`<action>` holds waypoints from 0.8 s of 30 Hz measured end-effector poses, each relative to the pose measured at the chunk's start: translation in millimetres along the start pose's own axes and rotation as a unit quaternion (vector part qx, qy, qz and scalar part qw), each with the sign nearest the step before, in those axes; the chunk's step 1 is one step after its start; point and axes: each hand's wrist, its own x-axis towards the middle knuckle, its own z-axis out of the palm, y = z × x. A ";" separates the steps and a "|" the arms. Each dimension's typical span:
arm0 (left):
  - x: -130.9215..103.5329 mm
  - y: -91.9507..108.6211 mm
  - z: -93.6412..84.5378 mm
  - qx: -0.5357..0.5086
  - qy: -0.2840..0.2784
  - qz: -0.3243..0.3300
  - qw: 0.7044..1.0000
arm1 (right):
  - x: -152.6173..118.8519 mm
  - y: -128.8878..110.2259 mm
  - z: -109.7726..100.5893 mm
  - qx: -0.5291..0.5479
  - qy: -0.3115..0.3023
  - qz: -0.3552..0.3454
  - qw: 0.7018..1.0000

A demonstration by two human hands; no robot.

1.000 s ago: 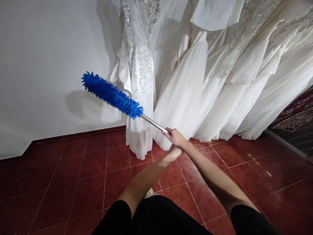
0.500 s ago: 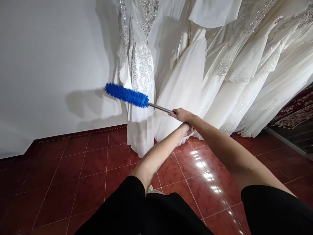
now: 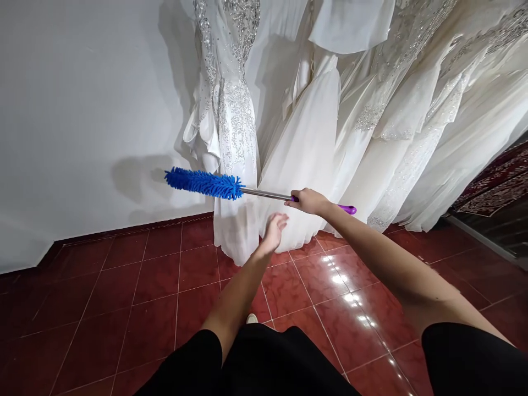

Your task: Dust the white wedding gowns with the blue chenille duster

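A duster (image 3: pixel 204 183) with a fluffy blue head, a metal rod and a purple handle lies nearly level across the view. My right hand (image 3: pixel 307 201) is wrapped round its handle, whose purple end sticks out past the wrist. Below the rod, my left hand (image 3: pixel 275 231) is apart from the duster, fingers loosely spread and holding nothing. Behind the blue head hangs a white beaded dress (image 3: pixel 237 132); whether the head touches it I cannot tell. A plain white gown (image 3: pixel 303 159) hangs behind both hands.
Several more white gowns (image 3: pixel 396 143) hang in a row to the right. A white wall (image 3: pixel 82 121) stands at the left. The floor (image 3: pixel 144 313) is glossy red tile. Dark red patterned cloth (image 3: pixel 495 187) is at the far right.
My left hand has let go of the duster's handle and moved left and down. The duster's blue head has dropped slightly, and the rod is more level. My right hand still grips it.
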 end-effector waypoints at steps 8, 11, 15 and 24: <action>40.1 92.2 69.8 -0.126 -0.004 0.104 0.987 | -13.9 3.1 -10.9 -0.035 0.063 0.022 0.997; 47.6 94.6 89.1 -0.112 -0.038 0.112 0.987 | -20.9 23.4 -19.3 -0.066 0.074 0.067 0.993; 68.5 95.1 105.9 -0.098 -0.088 0.078 0.988 | -18.5 46.2 -25.5 -0.057 0.100 0.082 0.990; 82.6 58.4 32.3 -0.115 0.002 -0.034 0.993 | -6.1 33.0 28.7 -0.024 -0.026 0.080 0.996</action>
